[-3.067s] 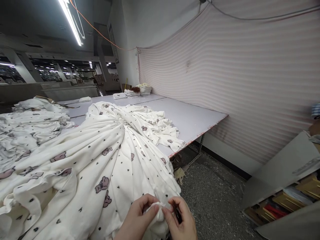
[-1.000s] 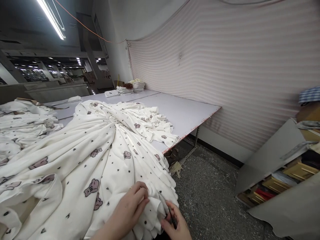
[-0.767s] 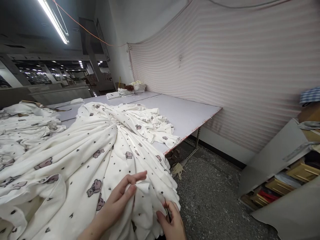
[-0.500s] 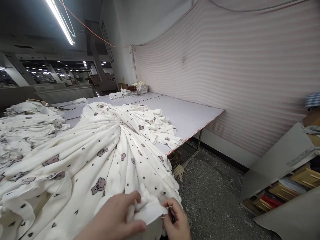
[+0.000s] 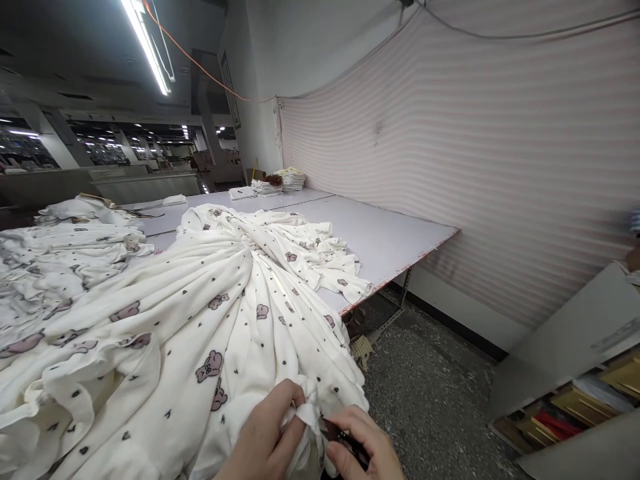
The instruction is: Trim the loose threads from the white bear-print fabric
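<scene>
A large white cloth (image 5: 190,313) printed with mauve bears and small dark marks lies gathered in folds over the table and hangs toward me. My left hand (image 5: 270,430) is closed, pinching a bunched edge of this cloth between thumb and fingers. Just right of it, my right hand (image 5: 367,443) is wrapped round a small dark tool that looks like thread snips (image 5: 353,445). Its tip lies close against the pinched edge; whether it touches the cloth I cannot tell. Part of the tool is hidden by my fingers.
More printed cloth (image 5: 75,257) is heaped at left. Folded stacks (image 5: 290,179) stand at the far end of the pale table (image 5: 395,233). A striped curtain (image 5: 475,153) hangs along the wall. At right stands a grey cabinet (image 5: 565,340) with trays, above speckled floor (image 5: 435,400).
My left hand has moved right and closed tighter on the cloth's edge. My right hand has shifted slightly right and down with the tool. The view has turned a little left.
</scene>
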A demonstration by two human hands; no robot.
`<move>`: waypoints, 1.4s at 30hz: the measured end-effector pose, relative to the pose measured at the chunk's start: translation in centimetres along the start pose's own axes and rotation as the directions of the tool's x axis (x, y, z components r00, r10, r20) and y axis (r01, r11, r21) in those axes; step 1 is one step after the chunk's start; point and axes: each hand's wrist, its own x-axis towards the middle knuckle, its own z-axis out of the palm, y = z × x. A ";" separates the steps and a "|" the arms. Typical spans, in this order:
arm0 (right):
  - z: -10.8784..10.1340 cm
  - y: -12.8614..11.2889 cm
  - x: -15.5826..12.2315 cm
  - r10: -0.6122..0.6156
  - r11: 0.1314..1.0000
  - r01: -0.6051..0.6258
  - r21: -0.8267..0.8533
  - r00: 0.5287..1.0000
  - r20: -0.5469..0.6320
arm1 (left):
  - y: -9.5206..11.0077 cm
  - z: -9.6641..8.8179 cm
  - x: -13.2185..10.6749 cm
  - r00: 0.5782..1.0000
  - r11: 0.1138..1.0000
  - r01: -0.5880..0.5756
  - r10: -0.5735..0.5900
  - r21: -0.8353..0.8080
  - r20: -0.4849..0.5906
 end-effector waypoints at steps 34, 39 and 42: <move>2.9 0.4 2.0 0.065 0.995 -0.085 -0.048 0.944 -0.322 | 1.5 -2.3 1.6 0.907 0.833 0.413 -0.338 -0.367 0.253; 3.9 0.5 1.8 -0.018 0.999 0.009 -0.031 0.950 -0.310 | 0.6 -1.2 1.3 0.947 0.899 0.306 -0.252 -0.312 0.201; 4.1 0.5 2.2 0.060 0.998 -0.059 0.013 0.953 -0.297 | 0.5 -0.8 1.4 0.955 0.937 0.274 -0.238 -0.215 0.179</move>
